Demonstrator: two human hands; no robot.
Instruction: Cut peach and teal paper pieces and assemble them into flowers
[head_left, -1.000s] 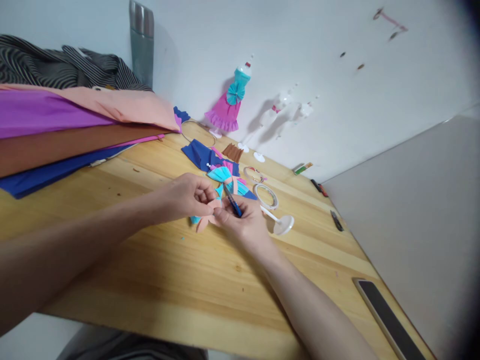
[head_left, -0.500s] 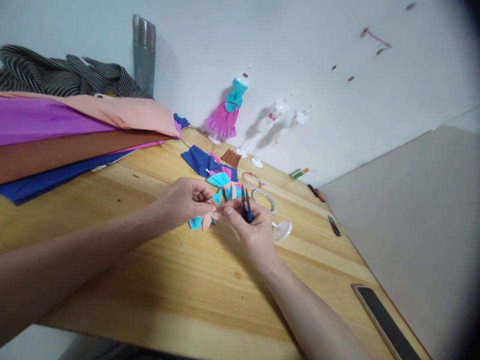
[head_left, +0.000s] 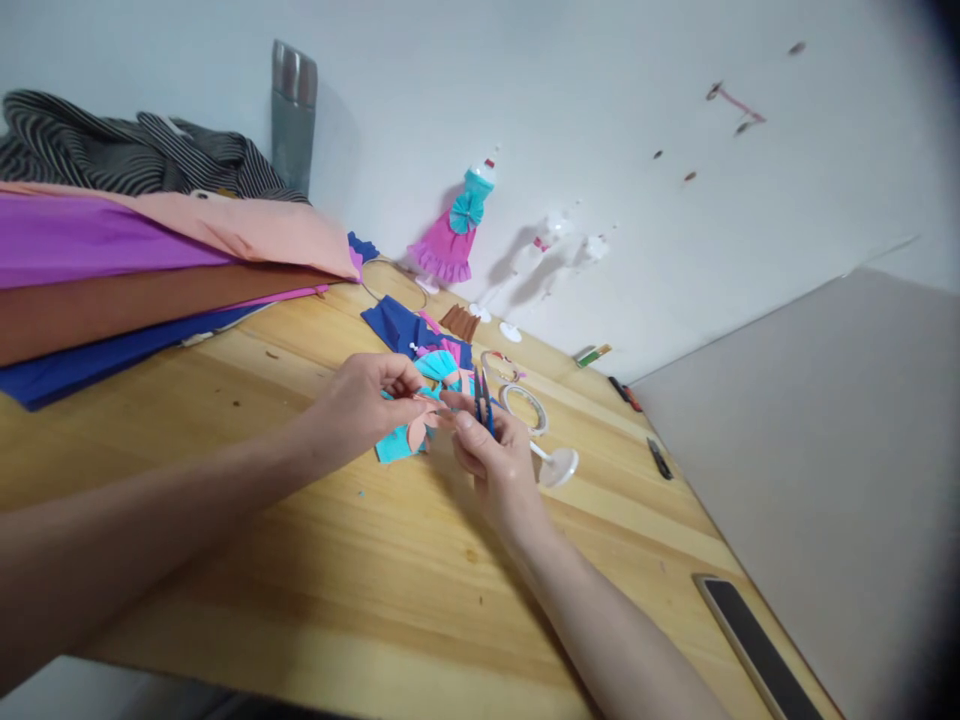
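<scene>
My left hand is closed, its thumb and fingers pinching a peach crepe-paper strip with petal-like ends. The strip spans the gap to my right hand, whose thumb and forefinger also pinch it. Tucked in the right hand are small blue-handled scissors, blades pointing up. Just beneath the left fingers lies a turquoise paper piece, partly covered by the peach strip. Behind the hands is a pleated turquoise piece with a peach band. A white stand base lies tipped beside my right hand.
Tape rolls, dark blue paper and brown pleated paper lie behind. A dressed mini mannequin stands by the wall. Coloured sheets fill the left. A cutter and a phone lie near the right edge.
My right hand has turned slightly and shifted a little left, the scissors tilting with it. The peach strip now stretches more visibly between both hands. The view has moved slightly.
</scene>
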